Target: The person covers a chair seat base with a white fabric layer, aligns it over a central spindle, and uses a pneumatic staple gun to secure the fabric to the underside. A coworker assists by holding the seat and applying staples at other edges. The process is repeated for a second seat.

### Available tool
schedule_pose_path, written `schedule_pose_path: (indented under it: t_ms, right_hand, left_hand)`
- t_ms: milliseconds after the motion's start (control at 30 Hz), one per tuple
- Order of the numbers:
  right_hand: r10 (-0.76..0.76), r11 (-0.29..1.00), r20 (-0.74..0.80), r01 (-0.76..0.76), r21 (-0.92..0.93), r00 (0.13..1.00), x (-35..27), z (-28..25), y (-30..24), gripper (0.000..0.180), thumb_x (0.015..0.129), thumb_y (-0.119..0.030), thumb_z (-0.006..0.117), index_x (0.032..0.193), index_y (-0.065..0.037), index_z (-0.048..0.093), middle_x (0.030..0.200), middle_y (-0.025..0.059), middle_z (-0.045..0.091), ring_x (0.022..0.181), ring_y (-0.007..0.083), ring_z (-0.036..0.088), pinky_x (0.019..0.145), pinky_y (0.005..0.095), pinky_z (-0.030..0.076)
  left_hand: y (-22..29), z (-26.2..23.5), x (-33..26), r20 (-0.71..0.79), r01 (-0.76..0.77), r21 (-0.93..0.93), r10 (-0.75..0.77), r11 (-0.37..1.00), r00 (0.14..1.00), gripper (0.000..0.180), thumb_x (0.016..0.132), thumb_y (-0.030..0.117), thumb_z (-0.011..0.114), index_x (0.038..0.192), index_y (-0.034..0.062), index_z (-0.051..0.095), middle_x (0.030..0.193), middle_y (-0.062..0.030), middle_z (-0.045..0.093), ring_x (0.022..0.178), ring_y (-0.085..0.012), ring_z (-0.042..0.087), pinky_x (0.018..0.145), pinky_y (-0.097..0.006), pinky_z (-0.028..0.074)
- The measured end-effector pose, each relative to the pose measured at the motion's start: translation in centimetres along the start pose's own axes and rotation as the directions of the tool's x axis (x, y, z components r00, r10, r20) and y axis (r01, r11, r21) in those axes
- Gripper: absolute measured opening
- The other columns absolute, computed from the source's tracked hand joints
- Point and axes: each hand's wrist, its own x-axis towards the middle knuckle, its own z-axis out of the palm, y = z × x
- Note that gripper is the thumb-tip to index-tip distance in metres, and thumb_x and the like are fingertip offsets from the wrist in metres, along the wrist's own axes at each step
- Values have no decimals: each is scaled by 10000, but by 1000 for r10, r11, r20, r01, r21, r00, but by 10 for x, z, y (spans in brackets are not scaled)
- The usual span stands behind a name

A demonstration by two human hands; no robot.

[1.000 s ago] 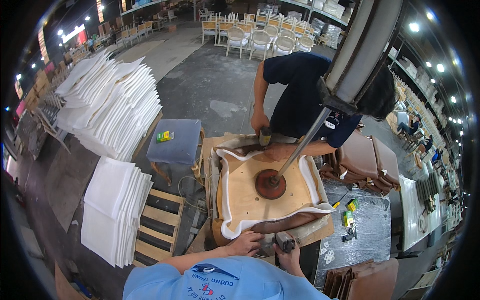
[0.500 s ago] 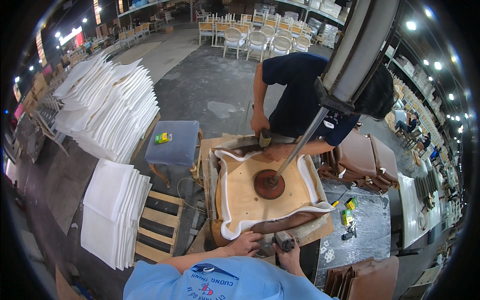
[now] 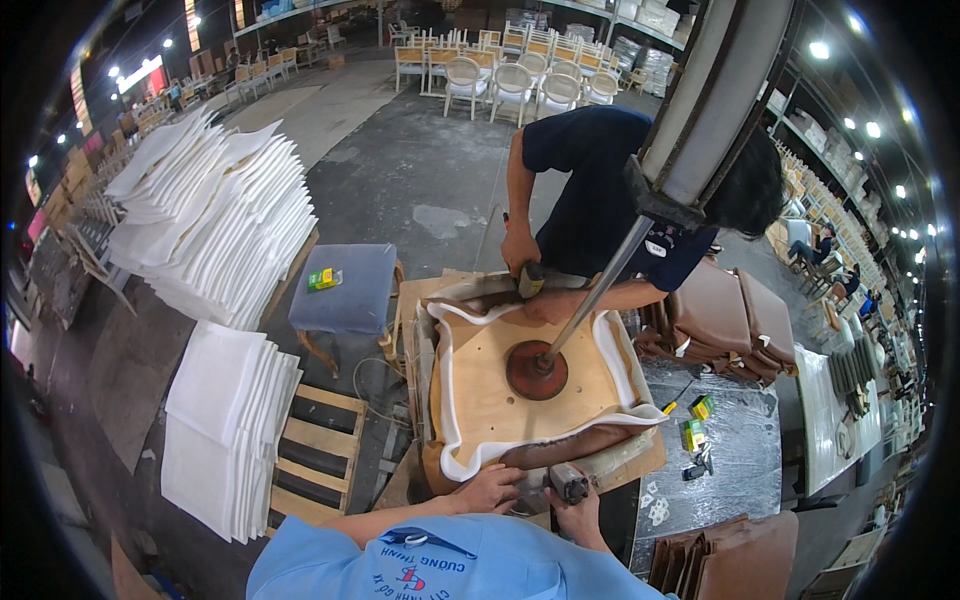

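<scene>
A square plywood seat panel [image 3: 480, 392] lies in front of me, edged with white padding [image 3: 452, 440] and a brown cover [image 3: 570, 447]. A round red press foot [image 3: 538, 370] on a metal rod [image 3: 610, 275] bears down on its middle. My right hand [image 3: 580, 520] is closed round a staple gun [image 3: 569, 484], its head at the near edge of the seat. My left hand [image 3: 488, 490] is beside it, fingers bent against the cover's near edge, apparently gripping it. Opposite, a co-worker in dark clothing holds another staple gun [image 3: 530, 279] at the far edge.
White padding sheets [image 3: 215, 430] are stacked at left, near a blue-grey stool [image 3: 345, 285] and a wooden pallet [image 3: 318, 450]. On the right, a plastic-covered table [image 3: 735, 430] carries small green-yellow boxes [image 3: 694, 434] and a screwdriver [image 3: 672, 407]. Brown covers [image 3: 710, 310] are piled behind it.
</scene>
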Motion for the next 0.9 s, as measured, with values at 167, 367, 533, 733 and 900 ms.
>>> schedule_pose_path:
  t_ms: [167, 367, 533, 733, 900]
  right_hand:
    - [3, 999, -7, -3, -38, 1000, 0, 0, 1, 606, 890, -85, 890, 1426, 18, 625, 1272, 158, 755, 1164, 225, 721, 1027, 373, 574]
    - [31, 997, -9, -32, -72, 999, 0, -2, -2, 648, 864, -88, 906, 1447, -35, 629, 1262, 173, 772, 1154, 228, 740, 1005, 365, 586]
    - [77, 993, -28, -79, -89, 997, 0, -2, -4, 647, 862, -88, 903, 1446, -28, 630, 1263, 177, 772, 1154, 235, 741, 1006, 370, 585]
    - [39, 991, -12, -40, -125, 999, -1, -3, -8, 636, 870, -98, 891, 1444, -17, 628, 1269, 187, 769, 1169, 246, 741, 1012, 378, 584]
    - [6, 995, -8, -7, -97, 1000, -1, -2, -8, 636, 871, -108, 893, 1442, -17, 628, 1261, 191, 773, 1160, 252, 748, 1007, 379, 586]
  left_hand:
    - [2, -2, 1, -62, -46, -9, 45, 999, 997, 227, 825, 184, 834, 991, 32, 806, 1415, -222, 667, 1343, -374, 636, 1140, -530, 502]
    - [4, -5, 1, -67, -48, 7, 48, 999, 997, 221, 835, 178, 825, 998, 32, 795, 1401, -219, 674, 1336, -365, 642, 1137, -530, 508]
    - [4, -4, 1, -67, -44, 13, 44, 999, 997, 219, 836, 180, 824, 997, 36, 796, 1408, -212, 670, 1339, -365, 640, 1140, -528, 507]
    - [4, -4, -1, -50, -24, 11, 25, 1000, 998, 219, 847, 186, 822, 1008, 39, 801, 1428, -207, 664, 1355, -364, 633, 1154, -533, 500]
    - [5, -5, -1, 27, 46, 23, -46, 999, 999, 219, 859, 187, 824, 1023, 43, 811, 1430, -209, 662, 1372, -364, 626, 1172, -539, 488]
